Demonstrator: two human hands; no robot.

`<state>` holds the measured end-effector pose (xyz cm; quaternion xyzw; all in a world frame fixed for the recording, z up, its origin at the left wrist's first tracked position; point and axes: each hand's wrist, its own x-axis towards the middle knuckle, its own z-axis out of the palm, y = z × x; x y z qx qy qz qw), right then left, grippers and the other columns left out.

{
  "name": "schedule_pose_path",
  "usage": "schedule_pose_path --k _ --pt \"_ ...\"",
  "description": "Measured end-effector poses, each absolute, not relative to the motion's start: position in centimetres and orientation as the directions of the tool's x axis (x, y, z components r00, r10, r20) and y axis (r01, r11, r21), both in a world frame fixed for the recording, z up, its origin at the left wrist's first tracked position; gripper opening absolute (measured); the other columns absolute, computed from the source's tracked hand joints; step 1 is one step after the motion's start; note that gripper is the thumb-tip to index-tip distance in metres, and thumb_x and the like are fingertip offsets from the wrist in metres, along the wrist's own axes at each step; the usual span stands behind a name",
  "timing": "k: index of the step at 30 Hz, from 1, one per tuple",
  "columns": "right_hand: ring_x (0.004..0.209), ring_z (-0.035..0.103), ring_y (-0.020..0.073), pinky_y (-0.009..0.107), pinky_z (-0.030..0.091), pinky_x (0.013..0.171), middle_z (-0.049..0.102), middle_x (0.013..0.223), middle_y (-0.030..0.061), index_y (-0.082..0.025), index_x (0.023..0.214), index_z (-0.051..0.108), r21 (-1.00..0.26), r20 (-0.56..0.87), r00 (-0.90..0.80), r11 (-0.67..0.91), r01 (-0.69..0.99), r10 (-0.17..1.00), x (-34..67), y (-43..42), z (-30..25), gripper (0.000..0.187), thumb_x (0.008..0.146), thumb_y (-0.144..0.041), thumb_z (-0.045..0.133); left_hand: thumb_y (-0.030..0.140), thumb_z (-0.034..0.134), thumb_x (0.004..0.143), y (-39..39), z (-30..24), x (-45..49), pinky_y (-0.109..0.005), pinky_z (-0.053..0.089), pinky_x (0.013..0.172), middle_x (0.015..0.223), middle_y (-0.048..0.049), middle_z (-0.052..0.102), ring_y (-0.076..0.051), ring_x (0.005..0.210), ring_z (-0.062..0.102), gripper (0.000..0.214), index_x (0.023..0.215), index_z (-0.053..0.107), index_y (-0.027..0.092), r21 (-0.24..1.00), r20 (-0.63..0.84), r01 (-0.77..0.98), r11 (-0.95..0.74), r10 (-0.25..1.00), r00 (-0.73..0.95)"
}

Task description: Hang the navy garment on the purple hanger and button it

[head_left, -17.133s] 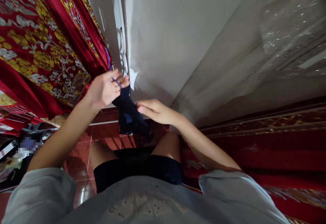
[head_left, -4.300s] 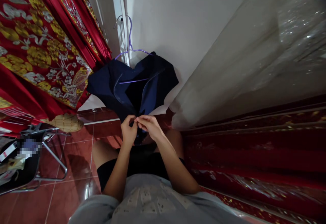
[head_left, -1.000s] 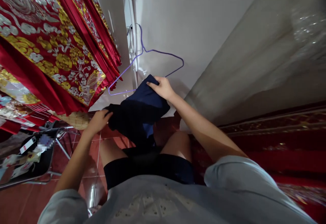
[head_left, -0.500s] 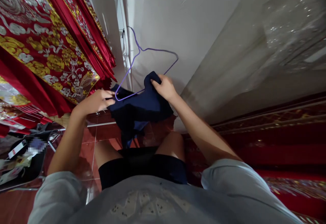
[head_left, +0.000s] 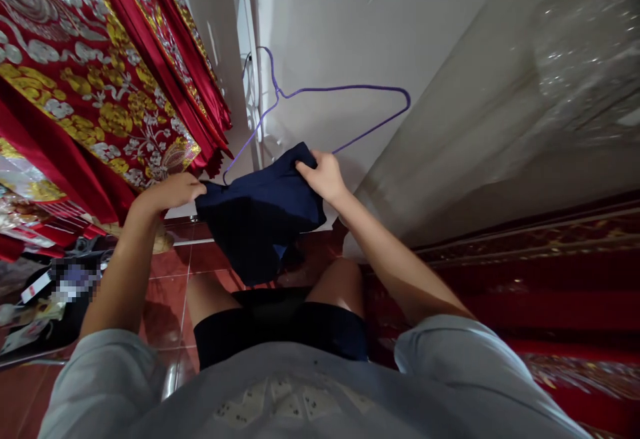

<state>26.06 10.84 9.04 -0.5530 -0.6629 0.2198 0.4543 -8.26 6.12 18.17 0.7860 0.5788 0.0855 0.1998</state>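
A dark navy piece of clothing [head_left: 260, 206] is stretched between my two hands; its exact kind cannot be made out. My left hand [head_left: 175, 192] pinches its left end. At the upper right edge, my right hand [head_left: 324, 176] grips the cloth with the thumb on top. A purple clothes hanger [head_left: 350, 87] hangs by its hook near the white frame. Its lower left corner goes behind or into the cloth's top edge, and part of its bottom bar is hidden there. The hanger's right corner stays bare.
Red cloth with gold and silver embroidery [head_left: 115, 86] hangs at the left. A plastic-wrapped surface [head_left: 480, 112] slopes along the right, above more red fabric [head_left: 500, 292]. A black chair [head_left: 65, 319] with small items stands at lower left, on red floor tiles [head_left: 167, 292].
My left hand has moved left and slightly up, spreading the cloth wider and over the hanger's lower left corner. The hanger has swung so its right side reaches further right.
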Motion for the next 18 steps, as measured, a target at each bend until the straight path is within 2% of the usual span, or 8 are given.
schedule_pose_path --k 2,3,5,7,9,11,15,18 --pt "0.064 0.048 0.0178 0.036 0.042 0.066 0.051 0.064 0.0007 -0.023 0.066 0.045 -0.812 0.337 0.032 0.273 0.516 0.941 26.4 10.6 9.1 0.027 0.083 -0.032 0.065 0.045 0.055 0.077 6.2 17.2 -8.3 -0.029 0.036 0.056 0.051 0.0009 0.049 -0.015 0.052 0.046 0.037 0.05 0.052 0.02 0.398 -0.264 0.891 -0.219 0.903 0.34" --pt "0.064 0.048 0.0176 0.036 0.042 0.066 0.051 0.064 0.0003 -0.023 0.066 0.045 -0.816 0.331 0.038 0.266 0.513 0.943 26.6 10.5 9.1 0.027 0.082 -0.031 0.065 0.046 0.053 0.079 6.1 16.9 -8.2 -0.029 0.035 0.056 0.051 0.001 0.048 -0.015 0.052 0.045 0.039 0.051 0.051 0.02 0.399 -0.275 0.89 -0.22 0.897 0.345" --pt "0.064 0.047 0.0172 0.036 0.043 0.068 0.049 0.063 -0.0004 -0.023 0.064 0.044 -0.815 0.334 0.05 0.262 0.518 0.941 26.6 10.4 9.1 0.028 0.082 -0.028 0.066 0.047 0.052 0.082 5.8 16.6 -7.8 -0.03 0.04 0.059 0.055 -0.0004 0.054 -0.017 0.057 0.05 0.039 0.054 0.054 0.019 0.433 -0.132 0.865 -0.254 0.931 0.339" --pt "0.063 0.047 0.0167 0.036 0.044 0.07 0.048 0.062 -0.0008 -0.023 0.063 0.043 -0.815 0.34 0.053 0.267 0.514 0.939 26.3 10.3 9.2 0.03 0.081 -0.027 0.067 0.045 0.051 0.086 5.9 16.8 -7.0 -0.033 0.049 0.072 0.072 -0.0047 0.068 -0.022 0.074 0.062 0.036 0.063 0.061 0.019 0.477 0.096 0.814 -0.331 0.94 0.326" --pt "0.063 0.047 0.0163 0.036 0.044 0.069 0.049 0.062 -0.0007 -0.023 0.062 0.044 -0.832 0.336 0.038 0.278 0.479 0.941 25.6 10.1 9.3 0.029 0.08 -0.026 0.066 0.044 0.051 0.091 6.5 17.4 -5.7 -0.038 0.052 0.09 0.097 -0.0094 0.075 -0.026 0.098 0.067 0.033 0.078 0.068 0.019 0.49 0.333 0.761 -0.425 0.898 0.288" --pt "0.064 0.05 0.0166 0.035 0.045 0.068 0.051 0.063 -0.0001 -0.022 0.063 0.048 -0.858 0.328 0.016 0.29 0.424 0.945 24.5 9.7 9.5 0.024 0.08 -0.025 0.064 0.042 0.049 0.096 7.6 17.8 -3.8 -0.039 0.05 0.102 0.114 -0.0118 0.074 -0.025 0.112 0.066 0.032 0.096 0.07 0.018 0.462 0.507 0.717 -0.522 0.819 0.27" --pt "0.072 0.06 0.0207 0.037 0.052 0.074 0.062 0.072 0.0042 -0.02 0.074 0.058 -0.856 0.355 -0.043 0.343 0.387 0.934 23.1 8.8 9.7 0.017 0.085 -0.032 0.06 0.033 0.048 0.1 10.1 17.7 -0.3 -0.036 0.05 0.102 0.107 -0.0092 0.073 -0.02 0.104 0.068 0.03 0.122 0.062 0.018 0.399 0.61 0.641 -0.656 0.712 0.348" --pt "0.097 0.068 0.0279 0.044 0.056 0.09 0.072 0.1 0.0108 -0.019 0.1 0.065 -0.794 0.461 0.042 0.391 0.465 0.886 25.3 9.0 9.7 0.027 0.087 -0.043 0.063 0.028 0.044 0.102 11.2 17.4 0.0 -0.035 0.052 0.095 0.094 -0.0062 0.072 -0.019 0.093 0.067 0.026 0.117 0.064 0.019 0.354 0.598 0.651 -0.672 0.698 0.395"
